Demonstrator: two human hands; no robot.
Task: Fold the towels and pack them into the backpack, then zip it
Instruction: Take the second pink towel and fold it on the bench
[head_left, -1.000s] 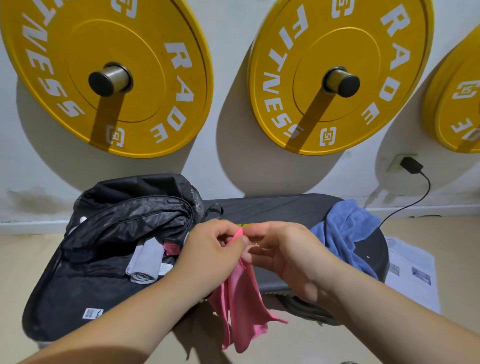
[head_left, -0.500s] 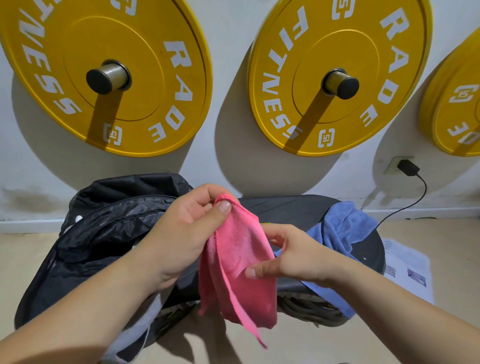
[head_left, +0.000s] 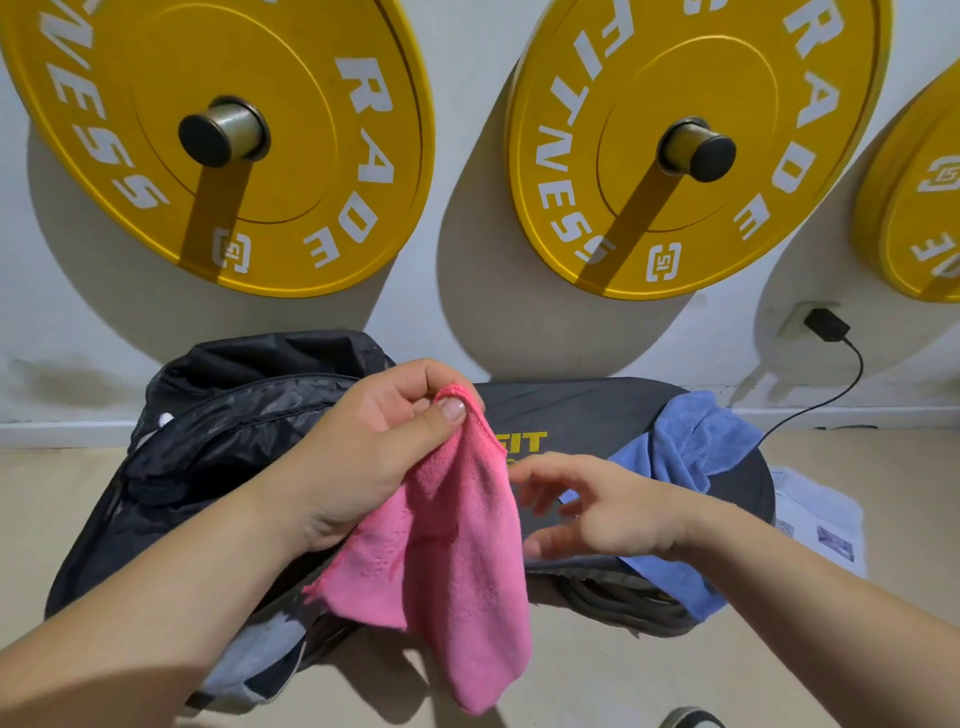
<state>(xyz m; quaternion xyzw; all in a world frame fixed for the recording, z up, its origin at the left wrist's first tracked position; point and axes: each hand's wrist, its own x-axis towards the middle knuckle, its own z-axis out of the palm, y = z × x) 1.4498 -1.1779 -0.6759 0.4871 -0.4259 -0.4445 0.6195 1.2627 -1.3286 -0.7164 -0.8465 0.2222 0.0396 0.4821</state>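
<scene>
A pink towel (head_left: 457, 561) hangs in the air, pinched at its top corner by my left hand (head_left: 374, 452). My right hand (head_left: 597, 509) hovers just right of the towel with fingers spread, touching nothing I can see. The black backpack (head_left: 223, 431) lies unzipped at the left, largely hidden by my left arm. A blue towel (head_left: 696, 452) lies crumpled on the right end of the dark round bench pad (head_left: 587, 410).
Yellow weight plates (head_left: 223, 140) hang on pegs on the white wall behind. A charger and cable (head_left: 826, 327) plug into a wall outlet at the right. Papers (head_left: 821, 519) lie on the floor right of the pad. A shoe tip (head_left: 691, 719) shows at the bottom edge.
My left hand lifted the pink towel up by its corner. My right hand let go of the towel and drew slightly right, fingers now spread.
</scene>
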